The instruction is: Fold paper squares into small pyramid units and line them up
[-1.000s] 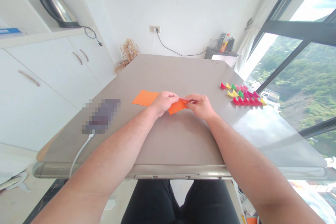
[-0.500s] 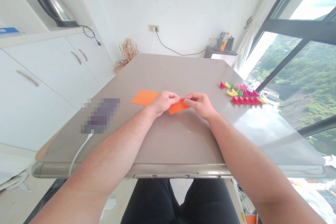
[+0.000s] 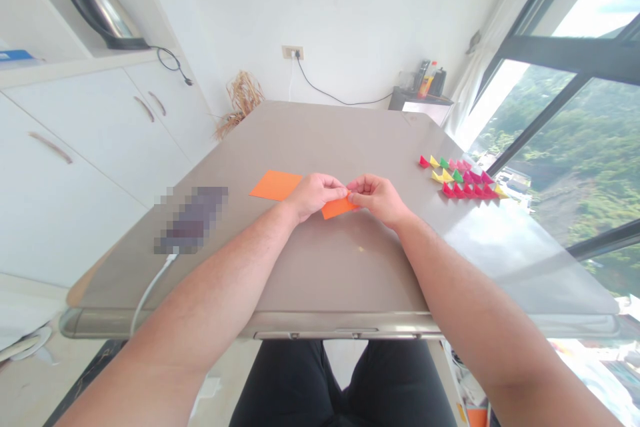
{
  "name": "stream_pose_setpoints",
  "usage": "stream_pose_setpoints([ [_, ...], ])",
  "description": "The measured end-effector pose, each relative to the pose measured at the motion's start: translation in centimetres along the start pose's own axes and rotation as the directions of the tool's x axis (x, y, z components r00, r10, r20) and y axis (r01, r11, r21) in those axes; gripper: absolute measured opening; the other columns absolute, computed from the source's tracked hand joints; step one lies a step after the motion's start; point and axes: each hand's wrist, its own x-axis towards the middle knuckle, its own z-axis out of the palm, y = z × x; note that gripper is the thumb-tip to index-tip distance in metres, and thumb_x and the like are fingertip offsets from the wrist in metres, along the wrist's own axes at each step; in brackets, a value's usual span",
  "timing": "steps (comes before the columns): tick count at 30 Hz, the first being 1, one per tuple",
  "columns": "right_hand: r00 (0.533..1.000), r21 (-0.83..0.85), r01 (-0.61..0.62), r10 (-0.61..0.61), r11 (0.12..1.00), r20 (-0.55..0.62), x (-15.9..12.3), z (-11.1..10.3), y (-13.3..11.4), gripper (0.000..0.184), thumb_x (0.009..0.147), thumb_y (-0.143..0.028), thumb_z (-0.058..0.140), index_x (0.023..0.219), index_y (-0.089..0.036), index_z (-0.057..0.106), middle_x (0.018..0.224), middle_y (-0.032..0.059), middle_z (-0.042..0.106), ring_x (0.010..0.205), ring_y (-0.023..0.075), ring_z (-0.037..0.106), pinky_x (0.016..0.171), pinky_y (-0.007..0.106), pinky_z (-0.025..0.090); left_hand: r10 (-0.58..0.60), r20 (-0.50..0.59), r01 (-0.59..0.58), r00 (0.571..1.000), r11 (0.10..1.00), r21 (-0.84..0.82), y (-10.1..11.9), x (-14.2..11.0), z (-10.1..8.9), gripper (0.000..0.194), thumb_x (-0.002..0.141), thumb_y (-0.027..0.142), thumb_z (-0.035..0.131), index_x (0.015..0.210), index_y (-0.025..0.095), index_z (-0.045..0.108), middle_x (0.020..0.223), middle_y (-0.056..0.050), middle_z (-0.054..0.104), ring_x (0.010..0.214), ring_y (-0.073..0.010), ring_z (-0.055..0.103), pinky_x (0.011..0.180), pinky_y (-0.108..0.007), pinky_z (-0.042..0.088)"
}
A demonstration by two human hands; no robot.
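Observation:
A small piece of orange paper (image 3: 336, 209), partly folded, lies between my two hands over the middle of the table. My left hand (image 3: 316, 197) pinches its upper left side with thumb and fingers. On its right end, my right hand (image 3: 375, 198) is closed, thumb pressing toward the forefinger; the fold under these fingertips is mostly hidden. Another flat orange sheet (image 3: 275, 185) rests on the tabletop just left of my left hand, its right part covered by that hand.
Rows of small folded paper boats (image 3: 467, 191) in red, pink, yellow and green stand at the table's right. At the left lies a blurred-out dark device (image 3: 193, 220) with a white cable (image 3: 150, 290). The grey table (image 3: 320, 267) ends in front of my legs.
My right thumb and fingers have shifted slightly left along the orange paper, closer to my left fingertips, and the paper's right end is pressed down. My left hand has stayed in place.

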Motion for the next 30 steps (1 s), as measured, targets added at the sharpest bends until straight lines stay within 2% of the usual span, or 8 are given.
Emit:
stream_pose_setpoints([
  [15, 1.0, -0.034, 0.018, -0.018, 0.999, 0.0, 0.05, 0.05, 0.02, 0.02, 0.07, -0.024, 0.078, 0.086, -0.021, 0.068, 0.077, 0.0003, 0.072, 0.069, 0.0166, 0.068, 0.066, 0.031, 0.056, 0.006, -0.065, 0.001, 0.998, 0.993, 0.12, 0.52, -0.26, 0.64, 0.022, 0.073, 0.04, 0.073, 0.076, 0.018, 0.073, 0.077, -0.004, 0.074, 0.074, -0.0185, 0.066, 0.068, -0.03, 0.048],
  [30, 1.0, -0.054, 0.005, -0.006, 0.999, -0.03, -0.17, 0.38, -0.34, 0.018, 0.071, -0.024, 0.075, 0.087, -0.021, 0.067, 0.078, 0.0004, 0.072, 0.07, 0.0161, 0.067, 0.066, 0.031, 0.056, 0.012, -0.089, -0.001, 0.996, 0.993, 0.114, 0.22, -0.14, 0.76, 0.022, 0.074, 0.04, 0.072, 0.076, 0.018, 0.072, 0.078, -0.004, 0.074, 0.073, -0.0182, 0.067, 0.068, -0.03, 0.049],
])
